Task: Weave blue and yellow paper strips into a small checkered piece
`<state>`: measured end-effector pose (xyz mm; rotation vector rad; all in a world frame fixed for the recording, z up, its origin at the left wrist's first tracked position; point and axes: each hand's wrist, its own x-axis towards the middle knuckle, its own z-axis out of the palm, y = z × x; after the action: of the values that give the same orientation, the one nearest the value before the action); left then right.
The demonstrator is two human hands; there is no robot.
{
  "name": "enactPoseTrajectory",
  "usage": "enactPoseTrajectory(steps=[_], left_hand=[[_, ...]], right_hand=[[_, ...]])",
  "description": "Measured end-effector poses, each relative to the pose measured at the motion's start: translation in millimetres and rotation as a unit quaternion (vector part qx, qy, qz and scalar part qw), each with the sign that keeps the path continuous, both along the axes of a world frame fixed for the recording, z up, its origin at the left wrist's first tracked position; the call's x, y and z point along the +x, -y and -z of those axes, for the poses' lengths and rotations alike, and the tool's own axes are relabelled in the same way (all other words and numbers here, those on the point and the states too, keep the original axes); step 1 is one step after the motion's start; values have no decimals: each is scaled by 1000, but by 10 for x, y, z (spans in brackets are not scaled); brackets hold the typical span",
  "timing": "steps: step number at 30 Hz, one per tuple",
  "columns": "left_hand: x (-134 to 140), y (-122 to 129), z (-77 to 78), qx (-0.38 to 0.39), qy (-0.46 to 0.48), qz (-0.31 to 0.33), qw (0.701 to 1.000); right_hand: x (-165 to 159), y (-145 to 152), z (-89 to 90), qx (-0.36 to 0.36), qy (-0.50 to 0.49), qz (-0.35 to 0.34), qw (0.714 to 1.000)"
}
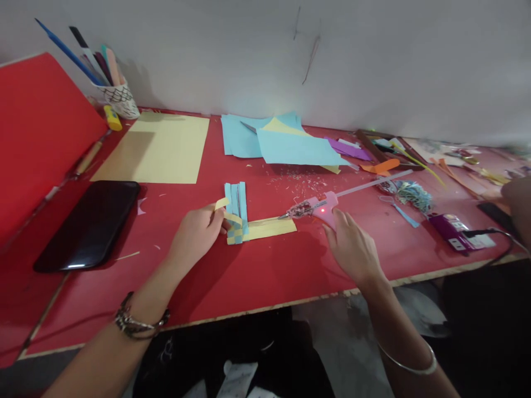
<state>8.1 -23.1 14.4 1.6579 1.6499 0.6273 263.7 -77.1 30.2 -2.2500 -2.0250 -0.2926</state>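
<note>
My left hand (202, 232) is closed at the left edge of a small weave of blue paper strips (238, 199) and yellow paper strips (271, 227), pinching a short yellow strip end (222, 203). The weave lies flat, with a checkered patch at its lower left and loose yellow lengths running right. My right hand (352, 243) is wrapped round the handle of a pink glue gun (323, 210) with a small red light lit. Its nozzle points left, over or at the yellow strips; contact is unclear. A long clear glue stick (373, 182) sticks out behind.
A black phone (87, 226) and yellow paper sheet (166, 146) lie left. Blue sheets (290, 146) with a partly covered blade are behind. A pen cup (120, 99) stands back left. Thread (412, 194), a purple power strip (452, 232) with a cable, and another person's arm (518, 204) are right.
</note>
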Motion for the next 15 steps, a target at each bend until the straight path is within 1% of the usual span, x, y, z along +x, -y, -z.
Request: enactPoseTrajectory(steps=[3,8,15], left_hand=[[-4,1,8,1,-4,-1,1000],[-5,-3,22,2,-16,2,1000],[-12,-2,31,5,-10,1,1000]], right_hand=[[29,1,-17,2,6,6,1000],[56,-10,-60,-28,6,35,999],[83,10,-87,-38,10,57,998]])
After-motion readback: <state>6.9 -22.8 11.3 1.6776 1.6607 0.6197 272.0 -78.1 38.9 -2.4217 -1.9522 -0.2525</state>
